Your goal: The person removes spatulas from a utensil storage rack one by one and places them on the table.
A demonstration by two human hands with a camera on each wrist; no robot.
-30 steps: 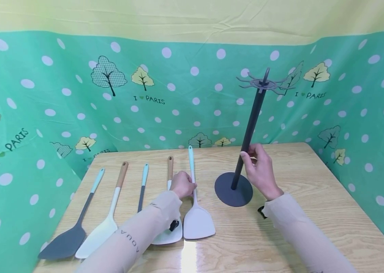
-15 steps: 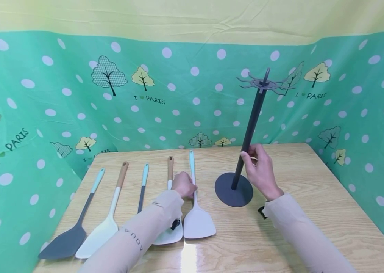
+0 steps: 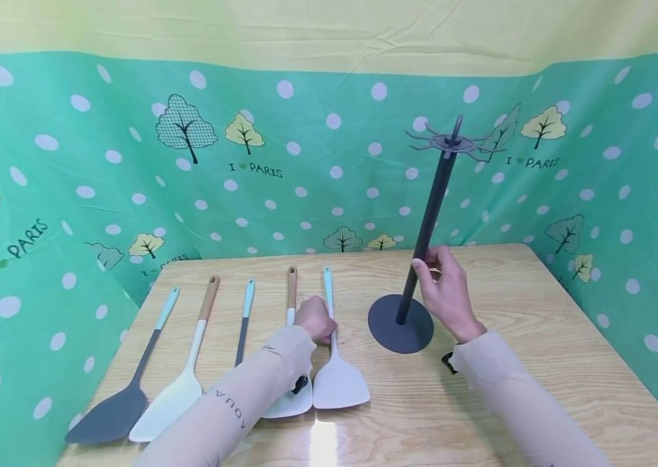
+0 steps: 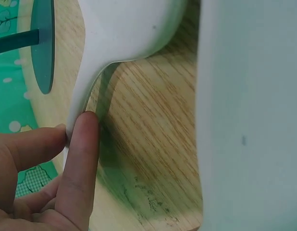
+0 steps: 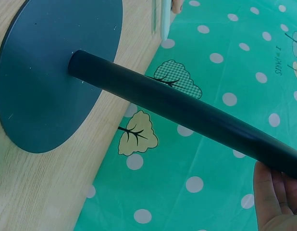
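Note:
My left hand (image 3: 315, 320) pinches the neck of a white spatula with a light-blue handle (image 3: 341, 383); in the left wrist view thumb and finger meet on its narrow white shaft (image 4: 77, 103). Beside it, partly under my left forearm, lies a white spatula with a brown handle (image 3: 292, 285). My right hand (image 3: 448, 295) holds the dark post of a hanging utensil rack (image 3: 431, 214), thumb on one side and fingers behind. The rack stands on its round base (image 3: 384, 324), with curved hooks (image 3: 451, 144) around the top.
Further left on the wooden table (image 3: 510, 389) lie a dark spatula with a blue handle (image 3: 115, 412), a white turner with a brown handle (image 3: 174, 399), and a blue-handled dark utensil (image 3: 245, 318) whose head my sleeve hides. A green dotted cloth (image 3: 335, 194) surrounds the table.
The handle end of the blue-handled white spatula has come down toward the table, with my left hand still pinching it. My right hand and the rack have stayed where they were.

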